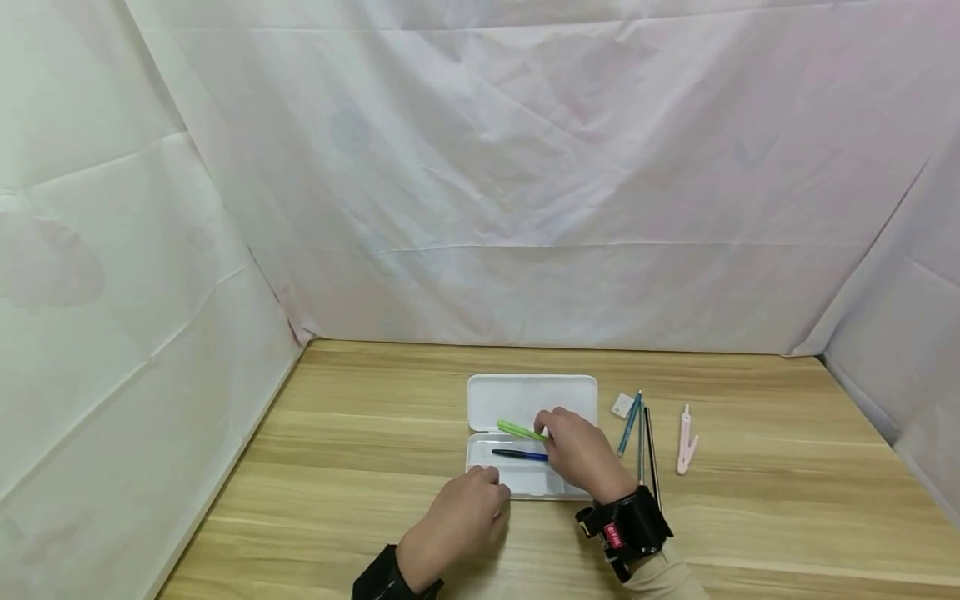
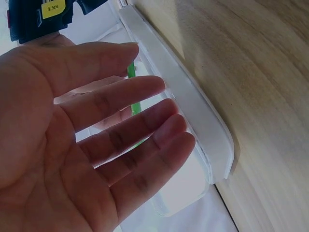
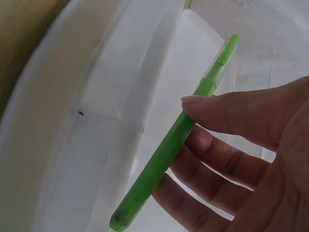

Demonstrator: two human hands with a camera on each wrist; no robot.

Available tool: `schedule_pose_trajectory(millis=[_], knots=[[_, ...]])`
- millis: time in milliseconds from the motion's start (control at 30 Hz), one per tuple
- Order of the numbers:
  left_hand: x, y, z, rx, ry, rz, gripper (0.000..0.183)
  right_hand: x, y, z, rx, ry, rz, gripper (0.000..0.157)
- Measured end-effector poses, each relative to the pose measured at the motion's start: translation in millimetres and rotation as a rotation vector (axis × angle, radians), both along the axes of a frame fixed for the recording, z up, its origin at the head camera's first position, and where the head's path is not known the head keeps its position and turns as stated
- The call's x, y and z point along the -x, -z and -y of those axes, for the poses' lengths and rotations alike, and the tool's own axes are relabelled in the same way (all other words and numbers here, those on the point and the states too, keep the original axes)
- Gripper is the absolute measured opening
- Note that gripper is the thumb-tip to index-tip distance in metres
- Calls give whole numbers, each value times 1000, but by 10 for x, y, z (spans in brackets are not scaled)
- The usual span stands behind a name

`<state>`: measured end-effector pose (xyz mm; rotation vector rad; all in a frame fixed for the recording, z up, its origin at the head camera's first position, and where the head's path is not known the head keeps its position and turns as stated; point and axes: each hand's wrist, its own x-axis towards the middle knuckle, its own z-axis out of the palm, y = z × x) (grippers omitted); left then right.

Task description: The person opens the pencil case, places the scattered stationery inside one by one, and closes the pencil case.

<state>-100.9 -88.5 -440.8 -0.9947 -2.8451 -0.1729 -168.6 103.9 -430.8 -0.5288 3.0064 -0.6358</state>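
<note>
A white pencil case (image 1: 532,487) lies unfolded on the table, its lid (image 1: 532,392) laid back. Over it, my right hand (image 1: 581,454) pinches a green capped pen (image 3: 166,150) between thumb and fingers; the clear cap end points up in the right wrist view. A dark blue pen (image 1: 517,454) rests inside the case, partly covered by the right hand in the head view. My left hand (image 1: 465,512) is at the case's near left corner, fingers relaxed and lightly bent, fingertips right at the rim (image 2: 193,116) and nothing held.
To the right of the case lie a small white eraser-like block (image 1: 622,406), a blue pencil (image 1: 630,423), further slim pencils (image 1: 651,450) and a pink compass (image 1: 685,446). White cloth (image 1: 525,167) hangs behind the wooden table (image 1: 360,433) and on both sides.
</note>
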Motion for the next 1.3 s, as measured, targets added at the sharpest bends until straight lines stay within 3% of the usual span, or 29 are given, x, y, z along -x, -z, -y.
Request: schedule_pose_trajectory(millis=[500, 967, 1300], knots=[[-2, -1, -5, 10, -9, 30, 9, 8, 87, 31, -28, 7, -6, 20], [-38, -42, -31, 48, -81, 137, 20, 54, 161, 4, -82, 43, 14, 23], [-19, -40, -7, 38, -57, 137, 19, 62, 155, 5, -83, 44, 40, 25]])
